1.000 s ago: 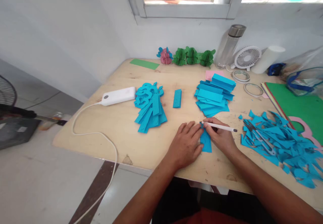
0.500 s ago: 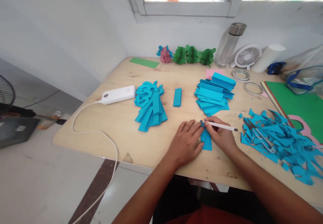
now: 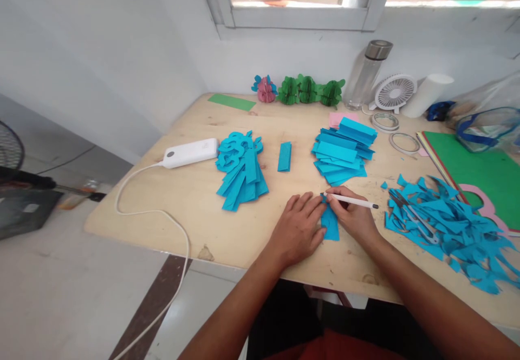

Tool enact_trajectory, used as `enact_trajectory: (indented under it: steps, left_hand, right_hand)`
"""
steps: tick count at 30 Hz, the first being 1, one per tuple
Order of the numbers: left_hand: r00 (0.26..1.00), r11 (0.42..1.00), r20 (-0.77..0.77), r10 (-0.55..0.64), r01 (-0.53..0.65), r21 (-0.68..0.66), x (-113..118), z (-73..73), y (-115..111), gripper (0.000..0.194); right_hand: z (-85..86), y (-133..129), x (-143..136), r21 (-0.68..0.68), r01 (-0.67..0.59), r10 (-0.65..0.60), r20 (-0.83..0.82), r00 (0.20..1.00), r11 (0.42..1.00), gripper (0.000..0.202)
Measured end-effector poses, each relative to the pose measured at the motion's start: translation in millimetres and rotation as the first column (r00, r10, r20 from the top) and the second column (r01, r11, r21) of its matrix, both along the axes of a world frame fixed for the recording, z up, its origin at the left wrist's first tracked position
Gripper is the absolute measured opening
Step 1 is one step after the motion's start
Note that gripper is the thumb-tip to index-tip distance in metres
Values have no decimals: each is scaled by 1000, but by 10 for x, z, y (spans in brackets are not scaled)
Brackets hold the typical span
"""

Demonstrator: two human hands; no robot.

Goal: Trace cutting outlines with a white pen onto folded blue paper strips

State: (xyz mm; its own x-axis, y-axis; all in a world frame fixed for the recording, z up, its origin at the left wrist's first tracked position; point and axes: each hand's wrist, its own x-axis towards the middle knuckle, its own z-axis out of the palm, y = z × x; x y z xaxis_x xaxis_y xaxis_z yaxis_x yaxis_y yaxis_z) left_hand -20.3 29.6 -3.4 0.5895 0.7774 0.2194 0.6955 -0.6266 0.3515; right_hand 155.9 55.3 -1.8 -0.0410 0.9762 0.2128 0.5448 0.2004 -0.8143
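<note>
A small blue paper strip [image 3: 330,226] lies near the table's front edge. Flat on its left side rests my left hand [image 3: 298,230], fingers spread. My right hand [image 3: 353,216] grips a white pen [image 3: 355,201], its tip end at the top of the strip, partly hidden by the fingers. Left of my hands is a fanned stack of blue strips [image 3: 244,181] with curly cut shapes on top. One folded blue piece [image 3: 285,157] lies alone in the middle. A pile of folded blue papers [image 3: 343,151] sits beyond my right hand.
Blue scraps with scissors [image 3: 418,222] on them lie at the right, by green sheets [image 3: 475,170]. A white power bank [image 3: 190,153] with a cable is at the left. Along the wall stand paper ornaments [image 3: 307,89], a bottle [image 3: 365,73] and a small fan [image 3: 394,93].
The view has shifted slightly. Both hands hold nearly the same pose on the strip, with the pen still in my right hand.
</note>
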Motion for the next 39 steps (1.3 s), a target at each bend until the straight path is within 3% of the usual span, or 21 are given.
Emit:
enact_trajectory:
  steps: [21,39]
  left_hand:
    - [1000,999,-23,-16,17,39,3,6,-6,45]
    - [1000,998,-23,-9,10,57,8,-2,-11,41]
  right_hand:
    - [1,-28,107,-11,-19,19,58,998,1000,21]
    - [-27,5,87,-22,33,-35,-91,995,999,23]
